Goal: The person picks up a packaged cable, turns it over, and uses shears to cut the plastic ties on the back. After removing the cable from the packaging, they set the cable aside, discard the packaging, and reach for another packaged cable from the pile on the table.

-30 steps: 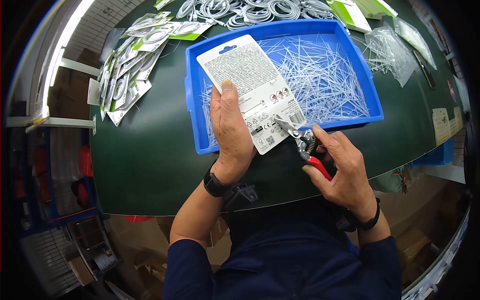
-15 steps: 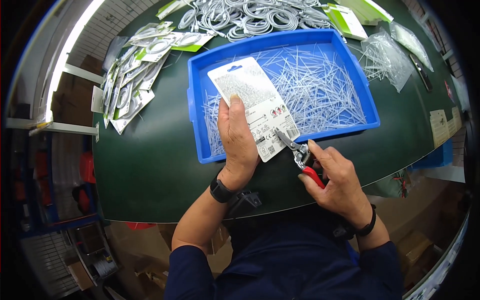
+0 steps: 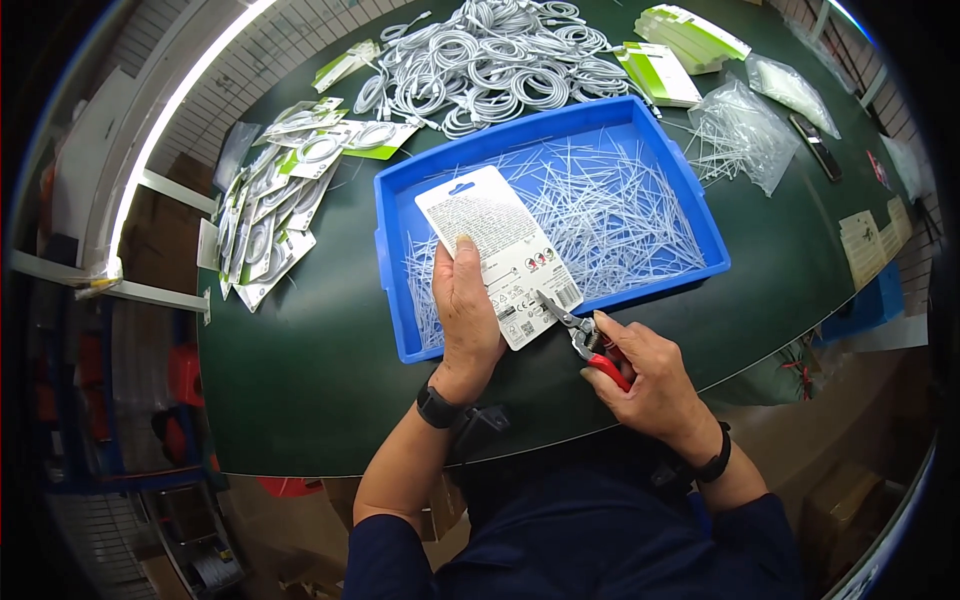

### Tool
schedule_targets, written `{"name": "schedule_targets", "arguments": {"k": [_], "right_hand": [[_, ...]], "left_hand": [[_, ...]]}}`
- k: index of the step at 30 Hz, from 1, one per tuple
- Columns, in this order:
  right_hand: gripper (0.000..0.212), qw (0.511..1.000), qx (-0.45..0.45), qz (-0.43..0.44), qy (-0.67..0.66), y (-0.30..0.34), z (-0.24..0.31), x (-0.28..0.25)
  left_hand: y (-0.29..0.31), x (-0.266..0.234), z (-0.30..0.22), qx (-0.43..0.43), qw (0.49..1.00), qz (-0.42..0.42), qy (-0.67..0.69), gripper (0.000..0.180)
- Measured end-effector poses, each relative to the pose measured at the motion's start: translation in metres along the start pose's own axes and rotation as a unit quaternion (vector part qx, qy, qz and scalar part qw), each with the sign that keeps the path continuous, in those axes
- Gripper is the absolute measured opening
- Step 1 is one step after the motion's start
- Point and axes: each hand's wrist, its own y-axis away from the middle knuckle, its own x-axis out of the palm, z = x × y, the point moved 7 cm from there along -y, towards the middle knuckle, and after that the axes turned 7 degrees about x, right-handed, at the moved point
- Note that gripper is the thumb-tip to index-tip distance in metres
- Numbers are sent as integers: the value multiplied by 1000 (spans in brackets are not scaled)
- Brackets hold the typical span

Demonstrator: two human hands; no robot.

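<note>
My left hand [image 3: 466, 310] grips a white printed packaging card [image 3: 497, 230] by its left edge, thumb on the printed face. The card has a hanging slot at its top and tilts over a blue tray [image 3: 715, 268]. In my right hand [image 3: 650, 375] are red-handled cutting pliers [image 3: 606, 370], fingers wrapped round the handles. Their blades lie at the lower part of the card; whether a tie sits between them I cannot tell. Many thin white cable ties [image 3: 620, 220] lie loose in the tray, under and beside the card.
Coiled grey cables [image 3: 490, 60] are heaped behind the tray. Carded cables [image 3: 265, 215] pile up at the left. Green-and-white cards [image 3: 690, 40], a plastic bag of ties [image 3: 745, 130] and a black phone-like object [image 3: 817, 147] lie at the far right.
The view has tilted, so the table sits lower and more of the cable heap shows. Both hands keep their hold, and the pliers' blades stay by the card's lower part.
</note>
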Motion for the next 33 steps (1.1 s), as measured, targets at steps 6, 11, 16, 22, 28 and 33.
{"name": "schedule_targets", "arguments": {"k": [6, 11, 16, 22, 28, 33], "right_hand": [[63, 998, 5, -12, -63, -16, 14, -22], [64, 997, -7, 4, -79, -33, 38, -27], [67, 993, -21, 87, -76, -38, 66, 1], [69, 979, -67, 187, -54, -39, 84, 35], [75, 975, -80, 209, -10, -51, 84, 45], [75, 977, -80, 199, 20, -55, 83, 49]], "left_hand": [[-21, -13, -41, 12, 998, 57, -15, 33], [-27, -23, -75, -53, 996, -57, 33, 28], [-34, -64, -66, -62, 939, 196, 274, 44], [-37, -55, -61, -51, 873, 335, 351, 62], [-41, -45, -66, -45, 839, 415, 349, 67], [-37, -43, -67, -40, 833, 431, 346, 69]]}}
